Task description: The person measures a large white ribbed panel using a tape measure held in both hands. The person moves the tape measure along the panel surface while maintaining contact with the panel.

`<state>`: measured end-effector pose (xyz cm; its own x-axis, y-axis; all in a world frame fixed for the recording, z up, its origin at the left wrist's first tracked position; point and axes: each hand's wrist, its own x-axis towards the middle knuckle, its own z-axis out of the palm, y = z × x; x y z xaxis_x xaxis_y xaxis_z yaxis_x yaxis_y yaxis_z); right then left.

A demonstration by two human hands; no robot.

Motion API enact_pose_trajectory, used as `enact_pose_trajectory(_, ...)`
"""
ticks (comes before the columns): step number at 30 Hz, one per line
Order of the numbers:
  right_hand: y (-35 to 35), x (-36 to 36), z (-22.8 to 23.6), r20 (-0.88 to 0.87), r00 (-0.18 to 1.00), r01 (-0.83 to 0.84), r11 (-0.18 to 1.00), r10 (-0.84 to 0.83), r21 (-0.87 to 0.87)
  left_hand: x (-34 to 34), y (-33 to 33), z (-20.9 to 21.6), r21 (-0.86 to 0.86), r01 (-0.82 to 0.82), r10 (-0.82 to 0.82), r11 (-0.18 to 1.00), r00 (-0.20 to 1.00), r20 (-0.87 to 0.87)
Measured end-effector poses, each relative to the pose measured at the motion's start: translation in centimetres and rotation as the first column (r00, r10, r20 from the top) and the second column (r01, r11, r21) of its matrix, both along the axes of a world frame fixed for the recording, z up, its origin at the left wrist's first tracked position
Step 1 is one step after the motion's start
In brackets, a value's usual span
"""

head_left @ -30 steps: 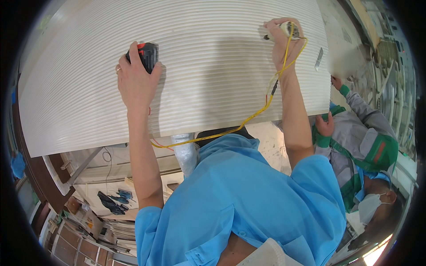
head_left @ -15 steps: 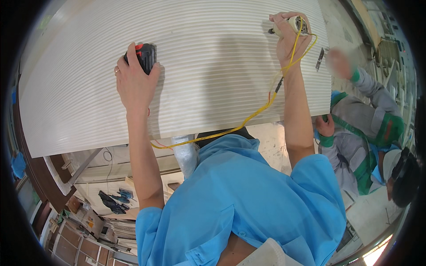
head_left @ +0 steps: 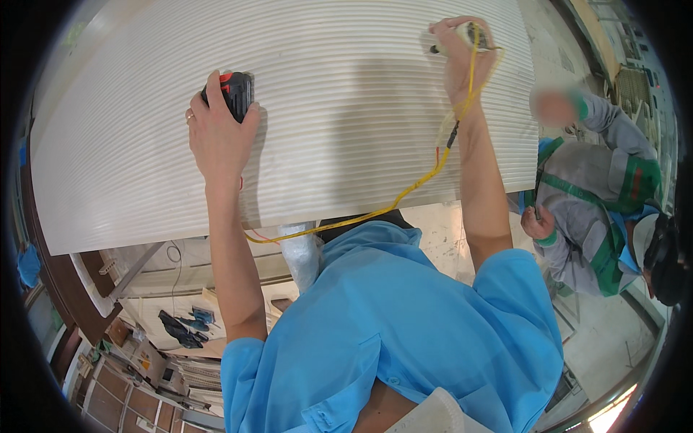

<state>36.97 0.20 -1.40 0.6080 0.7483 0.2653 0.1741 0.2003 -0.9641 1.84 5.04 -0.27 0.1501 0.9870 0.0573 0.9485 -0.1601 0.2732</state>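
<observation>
A wide white panel with fine ribs (head_left: 303, 144) lies before me. On its left part my left hand (head_left: 220, 141) is closed around a black and red block like a tool battery pack (head_left: 237, 95). At the far right my right hand (head_left: 464, 68) grips a small cream-coloured cylindrical motor tool (head_left: 468, 33) with a dark tip pointing left. Its lower side is hidden by my fingers. A yellow wire (head_left: 422, 180) loops from the tool's end past my right wrist, then sags across the panel's near edge toward my left forearm.
A person in a grey and green jacket (head_left: 577, 187) stands by the panel's right edge, one hand (head_left: 538, 222) near it. Below left, dark tools (head_left: 184, 328) lie on a lower surface. A clear-wrapped post (head_left: 299, 252) stands beneath the panel's near edge.
My right hand has shifted slightly left with the motor tool. My left hand stays put. The other person's arms moved, and a small dark strip at the panel's right edge no longer shows.
</observation>
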Motion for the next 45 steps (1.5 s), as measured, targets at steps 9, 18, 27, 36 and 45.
enact_pose_trajectory(9, 0.9, 0.6, 0.5, -0.071, 0.997, -0.01, 0.995, 0.017, 0.097, 0.1, 0.2, 0.2, 0.027, -0.01, 0.011, 1.0, 1.0, -0.025)
enact_pose_trajectory(18, 1.8, 0.1, 0.3, -0.048, 0.999, -0.004, 1.0, 0.004, 0.001, 0.6, 0.7, 0.3, 0.015, -0.027, 0.028, 1.0, 0.999, -0.034)
enact_pose_trajectory(27, 3.4, 0.5, -0.3, -0.057, 0.998, 0.014, 1.0, -0.014, 0.002, 0.5, 1.5, -0.2, 0.031, -0.015, 0.016, 0.999, 0.999, -0.03)
enact_pose_trajectory(36, 4.2, 1.6, -0.4, -0.042, 0.999, 0.004, 0.998, -0.002, 0.062, 0.4, 2.3, -0.3, -0.035, -0.042, 0.041, 0.999, 0.999, -0.018)
enact_pose_trajectory(45, 5.0, 1.4, 0.0, -0.061, 0.998, -0.008, 1.0, 0.01, 0.027, 0.6, 3.0, -0.5, -0.026, -0.049, 0.048, 0.998, 0.998, -0.035)
